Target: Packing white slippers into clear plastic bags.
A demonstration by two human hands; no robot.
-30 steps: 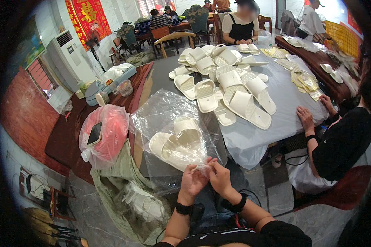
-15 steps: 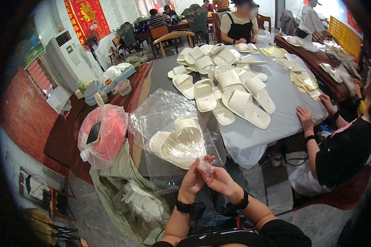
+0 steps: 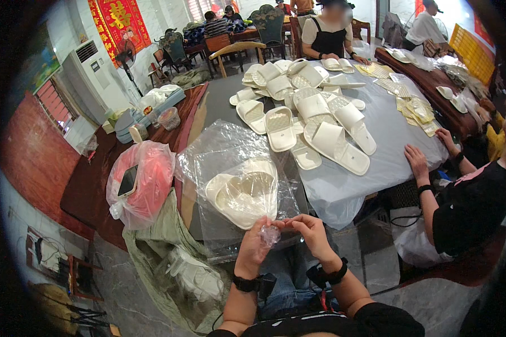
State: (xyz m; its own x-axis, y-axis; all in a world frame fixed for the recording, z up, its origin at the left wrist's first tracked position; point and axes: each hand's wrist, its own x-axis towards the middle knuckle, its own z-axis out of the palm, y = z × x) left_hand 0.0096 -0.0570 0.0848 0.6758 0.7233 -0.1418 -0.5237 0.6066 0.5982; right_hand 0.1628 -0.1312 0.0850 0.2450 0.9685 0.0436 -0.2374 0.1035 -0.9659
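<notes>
A pair of cream slippers (image 3: 236, 196) lies at the table's near edge, wrapped in a clear plastic bag (image 3: 269, 174). My left hand (image 3: 252, 244) is closed on a crumpled, gathered part of that clear plastic, just below the slippers. To its right, my right hand (image 3: 314, 238) has thumb and fingers pressed together near the left hand's fingertips; what they pinch is too small to make out. More clear plastic sheets (image 3: 202, 154) lie flat under and around the pair.
A heap of loose cream slippers (image 3: 315, 106) covers the table's middle. Yellowish printed sheets (image 3: 413, 109) lie at the right, near a co-worker's hands (image 3: 419, 163). On the left are a pink-filled plastic bag (image 3: 149, 180) with a phone (image 3: 128, 181) on it and a green sack (image 3: 157, 258).
My hands, close together before, have parted a little, the right one moving right. The crumpled plastic now shows in my left hand. The wrapped slippers have drawn closer together.
</notes>
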